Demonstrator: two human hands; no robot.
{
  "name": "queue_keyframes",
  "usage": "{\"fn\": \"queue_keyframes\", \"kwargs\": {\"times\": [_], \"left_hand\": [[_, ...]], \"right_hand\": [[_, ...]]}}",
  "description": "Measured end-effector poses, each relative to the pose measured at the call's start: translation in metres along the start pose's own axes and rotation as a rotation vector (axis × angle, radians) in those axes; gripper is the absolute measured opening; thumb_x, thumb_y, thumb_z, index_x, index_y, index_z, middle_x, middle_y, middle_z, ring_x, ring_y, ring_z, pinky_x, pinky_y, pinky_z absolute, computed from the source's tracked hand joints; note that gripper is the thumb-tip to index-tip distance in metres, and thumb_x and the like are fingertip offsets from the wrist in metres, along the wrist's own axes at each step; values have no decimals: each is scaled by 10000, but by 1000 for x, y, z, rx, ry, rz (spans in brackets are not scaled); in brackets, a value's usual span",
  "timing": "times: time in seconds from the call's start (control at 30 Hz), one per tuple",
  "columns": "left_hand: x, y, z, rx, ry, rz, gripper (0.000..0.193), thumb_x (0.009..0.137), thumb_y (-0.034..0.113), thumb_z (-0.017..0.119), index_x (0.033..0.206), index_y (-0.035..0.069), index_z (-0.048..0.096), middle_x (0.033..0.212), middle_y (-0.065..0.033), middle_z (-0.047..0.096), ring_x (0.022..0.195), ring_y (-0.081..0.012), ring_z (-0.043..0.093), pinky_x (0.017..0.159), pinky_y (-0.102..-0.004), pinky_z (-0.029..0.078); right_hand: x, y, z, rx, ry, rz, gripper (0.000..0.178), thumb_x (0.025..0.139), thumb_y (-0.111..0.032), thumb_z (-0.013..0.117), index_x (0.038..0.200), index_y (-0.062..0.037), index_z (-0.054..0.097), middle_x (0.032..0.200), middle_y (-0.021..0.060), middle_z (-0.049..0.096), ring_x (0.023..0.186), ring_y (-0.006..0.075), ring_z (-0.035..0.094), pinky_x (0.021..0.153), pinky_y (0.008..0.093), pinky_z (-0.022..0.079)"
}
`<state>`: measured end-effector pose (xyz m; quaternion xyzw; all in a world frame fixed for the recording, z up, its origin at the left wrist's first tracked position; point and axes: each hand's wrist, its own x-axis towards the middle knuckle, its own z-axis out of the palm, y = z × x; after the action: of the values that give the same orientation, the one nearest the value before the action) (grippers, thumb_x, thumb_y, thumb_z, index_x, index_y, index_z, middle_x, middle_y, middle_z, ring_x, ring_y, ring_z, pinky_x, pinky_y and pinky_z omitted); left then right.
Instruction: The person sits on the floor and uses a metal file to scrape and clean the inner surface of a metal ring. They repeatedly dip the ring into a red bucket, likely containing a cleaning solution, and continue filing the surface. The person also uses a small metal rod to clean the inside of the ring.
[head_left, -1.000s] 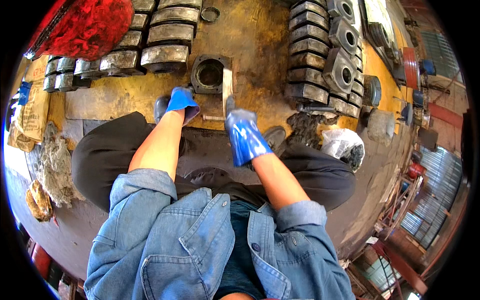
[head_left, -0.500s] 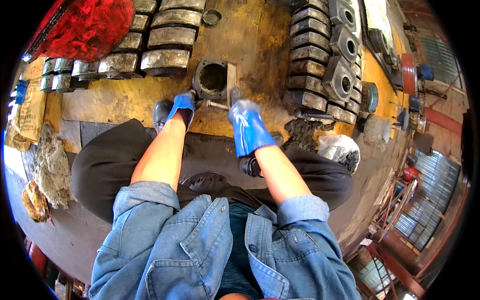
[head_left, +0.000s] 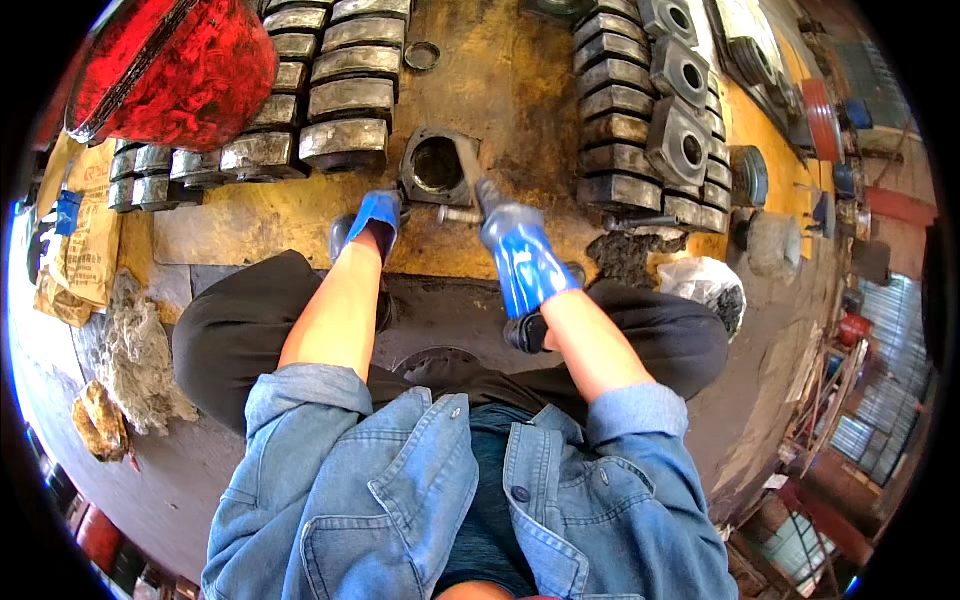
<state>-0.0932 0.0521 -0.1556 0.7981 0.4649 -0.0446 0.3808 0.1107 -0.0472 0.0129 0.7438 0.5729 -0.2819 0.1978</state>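
Observation:
A squarish metal block (head_left: 410,172) with a large round hole stands in front of me. My left hand (head_left: 385,214), in a dark glove with a blue cuff, holds the block's near left corner; its fingertips are mostly hidden. In a matching glove, my right hand (head_left: 512,222) is closed around the near end of a flat, bar-shaped tool (head_left: 467,160), possibly a file. The tool slants away and to the left, lying along the block's right edge. A bolt-like piece (head_left: 457,214) lies between my hands, just on the near side of the block.
Curved metal blocks (head_left: 347,100) stand in rows at left, more (head_left: 616,130) at right, with holed blocks (head_left: 678,143) beside them. A red container (head_left: 200,85) sits far left, a metal ring (head_left: 422,56) ahead. Rags (head_left: 145,345) and a plastic bag (head_left: 703,285) flank my legs.
The tool has swung from nearly straight ahead to a leftward slant across the block's right edge. My right hand has shifted a little right. The whole view has shifted slightly.

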Motion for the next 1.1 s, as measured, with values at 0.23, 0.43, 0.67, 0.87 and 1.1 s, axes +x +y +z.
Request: {"fn": "queue_keyframes", "kwargs": {"times": [0.23,0.43,0.67,0.87,1.1], "left_hand": [[15,-15,-35,-1153,38,-408,366,933,148,352,1250,151,535,1165,-86,611,911,-222,627,782,-377,495],[-26,115,-155,-1143,160,-202,390,923,91,359,1290,78,492,1242,-130,570,1011,-225,601,875,-358,479],[-113,190,-298,-769,287,438,428,965,251,466,1332,34,436,1348,-148,483,1218,-243,494,1042,-335,382],[-138,169,-310,-797,355,448,468,974,252,444,1351,-22,389,1331,-165,493,1196,-249,513,1026,-367,404],[-116,153,-307,-884,359,424,484,963,260,460,1357,-12,391,1336,-165,491,1212,-257,497,1034,-364,370]], "right_hand": [[-59,-13,65,-125,77,-356,483,887,-165,397,1367,-118,376,1083,142,630,907,297,649,723,459,486],[-65,1,59,-192,212,-538,535,876,-94,466,1393,-58,332,991,140,640,841,291,646,642,417,502],[-33,-10,44,-202,-90,-499,381,948,-214,355,1275,-51,462,949,142,657,856,299,646,683,450,509],[-31,-32,40,-27,29,-397,432,973,-316,276,1122,-68,597,1001,165,660,942,321,628,812,454,468],[-20,-54,8,47,-183,-289,440,958,-241,252,1198,-24,550,1058,204,641,972,349,620,851,417,473]]}}
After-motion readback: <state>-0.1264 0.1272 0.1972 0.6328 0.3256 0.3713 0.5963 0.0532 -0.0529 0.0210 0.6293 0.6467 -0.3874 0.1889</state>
